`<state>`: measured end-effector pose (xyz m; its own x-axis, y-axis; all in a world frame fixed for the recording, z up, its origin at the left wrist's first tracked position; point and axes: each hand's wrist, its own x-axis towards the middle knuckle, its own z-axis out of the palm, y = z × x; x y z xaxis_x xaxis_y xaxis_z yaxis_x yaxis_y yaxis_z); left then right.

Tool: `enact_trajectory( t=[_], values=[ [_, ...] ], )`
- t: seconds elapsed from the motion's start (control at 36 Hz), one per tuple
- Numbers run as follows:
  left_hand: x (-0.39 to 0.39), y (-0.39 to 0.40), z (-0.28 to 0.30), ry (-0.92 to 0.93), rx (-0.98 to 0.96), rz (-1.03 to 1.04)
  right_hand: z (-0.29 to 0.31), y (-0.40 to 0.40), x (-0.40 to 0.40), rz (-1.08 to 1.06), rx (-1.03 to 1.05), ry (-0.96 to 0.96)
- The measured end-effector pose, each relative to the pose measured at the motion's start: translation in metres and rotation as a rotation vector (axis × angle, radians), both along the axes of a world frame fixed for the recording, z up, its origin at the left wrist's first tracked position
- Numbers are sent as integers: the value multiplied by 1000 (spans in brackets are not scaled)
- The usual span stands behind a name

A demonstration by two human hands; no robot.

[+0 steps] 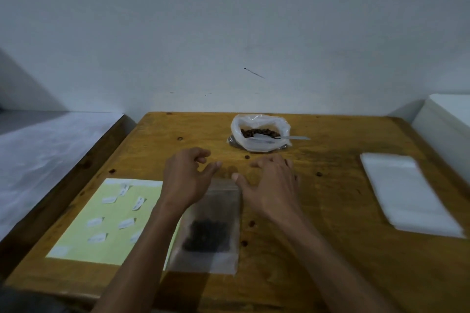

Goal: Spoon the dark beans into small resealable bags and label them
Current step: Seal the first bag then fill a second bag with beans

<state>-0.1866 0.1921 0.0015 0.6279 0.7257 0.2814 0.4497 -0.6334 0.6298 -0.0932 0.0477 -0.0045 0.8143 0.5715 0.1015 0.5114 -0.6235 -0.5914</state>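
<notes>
A small clear resealable bag (216,226) lies flat on the wooden table (330,249) with dark beans gathered in its lower half. My left hand (187,178) and my right hand (273,183) hover at the bag's top edge, fingers loosely spread, thumbs pointing toward each other above the seal; neither grips anything. Farther back stands an open white plastic bag of dark beans (259,134) with a plastic spoon (279,138) resting in it. A yellow-green label sheet (89,241) with several white labels lies at the left.
A stack of empty clear bags (407,195) lies at the right of the table. A white box (447,119) stands at the far right edge. A grey surface (45,150) runs along the left, and a white wall rises behind the table.
</notes>
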Motion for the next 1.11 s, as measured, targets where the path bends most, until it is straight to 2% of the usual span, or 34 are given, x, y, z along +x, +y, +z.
enact_trajectory(
  t=[0.22,0.33,0.44,0.58,0.67,0.83,1.0,1.11],
  values=[
    [59,-53,26,-238,26,-147,21,-51,51,-98,200,-13],
    [98,-93,23,-259,-28,-274,24,-98,95,-247,232,-20],
    [138,-139,12,-123,-57,-403,17,-150,139,-414,222,13],
    [190,-181,-5,138,-161,-449,0,-198,180,-555,-17,73],
    [216,-196,-14,221,-101,-437,-11,-206,187,-583,-63,139],
    [247,-208,-35,349,59,-405,-17,-208,188,-614,-97,77],
    [249,-214,-35,331,51,-394,-16,-211,186,-634,-3,69],
    [246,-216,-32,321,-27,-372,-17,-209,189,-682,216,131]
  ],
)
